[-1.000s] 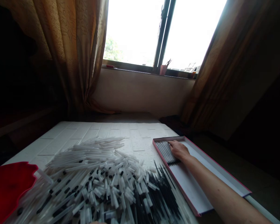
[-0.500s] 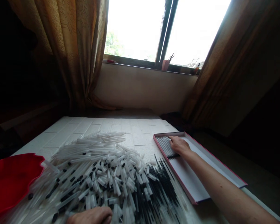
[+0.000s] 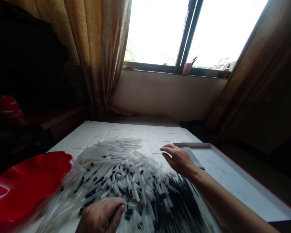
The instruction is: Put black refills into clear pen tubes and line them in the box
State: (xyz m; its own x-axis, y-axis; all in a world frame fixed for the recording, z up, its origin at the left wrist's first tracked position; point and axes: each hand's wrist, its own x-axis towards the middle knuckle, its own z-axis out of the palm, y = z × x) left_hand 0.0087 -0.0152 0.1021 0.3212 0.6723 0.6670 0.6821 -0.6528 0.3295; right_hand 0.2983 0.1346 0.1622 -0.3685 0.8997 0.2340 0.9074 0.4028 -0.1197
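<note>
My right hand (image 3: 180, 159) hovers beside the left wall of a shallow pink-edged box (image 3: 240, 191), fingers stretched and apart, holding nothing I can see. Inside the box, a row of slim clear tubes (image 3: 193, 157) lies side by side, partly hidden by that hand. At the bottom, my left hand (image 3: 103, 213) is closed over the near side of a pile, thumb pressed to the fingers; whatever it holds is hidden. The pile mixes long clear tubes (image 3: 111, 149), short clear sleeves (image 3: 135, 191), small black plugs (image 3: 81, 211) and thin black rods (image 3: 181, 204).
A red wavy-edged bowl (image 3: 36, 181) stands left of the pile. The white brick-patterned tabletop (image 3: 150, 129) reaches toward the wall. Behind are curtains (image 3: 94, 48), a window and a pink cup (image 3: 187, 68) on the sill. A dark ledge (image 3: 60, 116) lies at left.
My right hand has come off the tubes in the box, moved left past its wall and spread its fingers. My left hand shows more fully. The view has turned slightly left.
</note>
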